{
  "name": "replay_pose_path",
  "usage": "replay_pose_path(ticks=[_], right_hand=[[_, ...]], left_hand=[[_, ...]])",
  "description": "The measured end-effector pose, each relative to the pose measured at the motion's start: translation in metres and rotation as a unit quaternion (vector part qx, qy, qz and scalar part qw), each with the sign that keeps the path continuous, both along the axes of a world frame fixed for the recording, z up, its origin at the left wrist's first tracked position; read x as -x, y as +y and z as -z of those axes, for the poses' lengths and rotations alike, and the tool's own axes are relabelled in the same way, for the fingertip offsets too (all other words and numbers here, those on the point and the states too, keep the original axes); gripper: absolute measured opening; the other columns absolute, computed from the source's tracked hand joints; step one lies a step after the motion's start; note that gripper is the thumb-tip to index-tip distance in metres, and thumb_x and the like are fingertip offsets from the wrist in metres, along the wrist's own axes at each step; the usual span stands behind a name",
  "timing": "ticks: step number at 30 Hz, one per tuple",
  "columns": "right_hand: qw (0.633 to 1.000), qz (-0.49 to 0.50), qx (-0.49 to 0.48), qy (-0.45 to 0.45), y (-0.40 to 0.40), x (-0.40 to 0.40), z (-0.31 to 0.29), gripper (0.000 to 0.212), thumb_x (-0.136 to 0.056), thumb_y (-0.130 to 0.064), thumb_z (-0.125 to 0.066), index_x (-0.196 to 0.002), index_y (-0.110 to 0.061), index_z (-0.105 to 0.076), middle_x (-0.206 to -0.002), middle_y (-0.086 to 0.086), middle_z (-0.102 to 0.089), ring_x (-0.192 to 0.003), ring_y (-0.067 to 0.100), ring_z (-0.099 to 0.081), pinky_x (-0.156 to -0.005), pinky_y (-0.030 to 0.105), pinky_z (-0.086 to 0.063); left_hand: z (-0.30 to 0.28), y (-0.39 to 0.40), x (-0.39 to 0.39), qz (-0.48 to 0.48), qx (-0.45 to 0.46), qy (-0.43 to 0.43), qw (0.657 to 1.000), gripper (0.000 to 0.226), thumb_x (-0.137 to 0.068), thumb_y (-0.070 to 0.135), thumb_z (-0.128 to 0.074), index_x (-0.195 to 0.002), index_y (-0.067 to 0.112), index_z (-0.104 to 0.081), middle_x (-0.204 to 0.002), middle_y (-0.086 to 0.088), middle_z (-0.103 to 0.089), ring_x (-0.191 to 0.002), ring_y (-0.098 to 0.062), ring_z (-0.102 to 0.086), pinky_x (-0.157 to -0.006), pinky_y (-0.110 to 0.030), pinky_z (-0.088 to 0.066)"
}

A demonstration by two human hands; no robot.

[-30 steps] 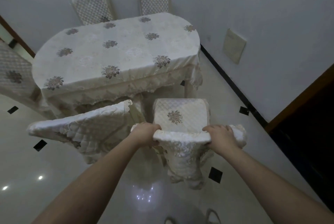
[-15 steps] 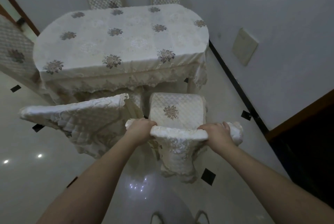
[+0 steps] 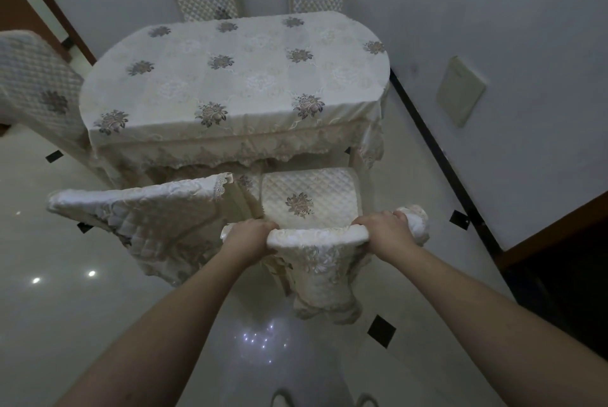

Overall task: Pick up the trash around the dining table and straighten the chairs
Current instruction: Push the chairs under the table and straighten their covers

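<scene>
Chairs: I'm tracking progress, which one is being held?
The near right chair, gripped at its backrest top by both hands; the other four stand untouched.

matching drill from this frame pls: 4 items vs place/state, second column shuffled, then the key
Items
1. left hand
2. right hand
3. skewed chair
4. wall plate

Place or state
A. mounted on the wall, right of the dining table
B. grips the top rail of the near chair at its right end
C. stands left of the near chair, back turned at an angle to the table edge
D. grips the same top rail at its left end

Pairs: 1-D, 2-B, 3-C, 4-A
</scene>
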State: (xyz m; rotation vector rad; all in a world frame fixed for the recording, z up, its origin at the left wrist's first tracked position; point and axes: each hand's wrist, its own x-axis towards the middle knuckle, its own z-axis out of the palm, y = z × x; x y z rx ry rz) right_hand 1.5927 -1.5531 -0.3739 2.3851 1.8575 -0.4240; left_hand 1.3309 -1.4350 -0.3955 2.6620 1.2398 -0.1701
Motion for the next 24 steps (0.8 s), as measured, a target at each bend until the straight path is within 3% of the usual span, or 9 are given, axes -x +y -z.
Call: replay_pose_path(ticks=[9,24], right_hand=[[1.0,-0.009,0.012,0.012,0.029,-0.017,0.002,0.035,-0.082,-0.032,-0.061,-0.114,-0.047,-0.06,-0.113,-0.013,-0.061,-0.111,0.018,-0.051,-0.095,0.044,-0.033],[0.999,-0.03,-0.004,0.028,0.086,-0.055,0.004,0.037,-0.08,-0.032,-0.065,-0.115,-0.043,-0.059,-0.115,-0.007,-0.059,-0.113,0.022,-0.048,-0.099,0.045,-0.03]], left_hand=[[-0.004,0.018,-0.018,-0.034,-0.022,0.033,0.999,0.033,-0.079,0.038,-0.068,-0.11,0.028,-0.064,-0.105,0.003,-0.068,-0.097,-0.02,-0.062,-0.071,-0.029,-0.038],[0.004,0.076,-0.053,-0.077,-0.024,0.049,0.996,0.033,-0.075,0.039,-0.072,-0.106,0.027,-0.066,-0.101,-0.002,-0.07,-0.095,-0.025,-0.064,-0.074,-0.032,-0.045]])
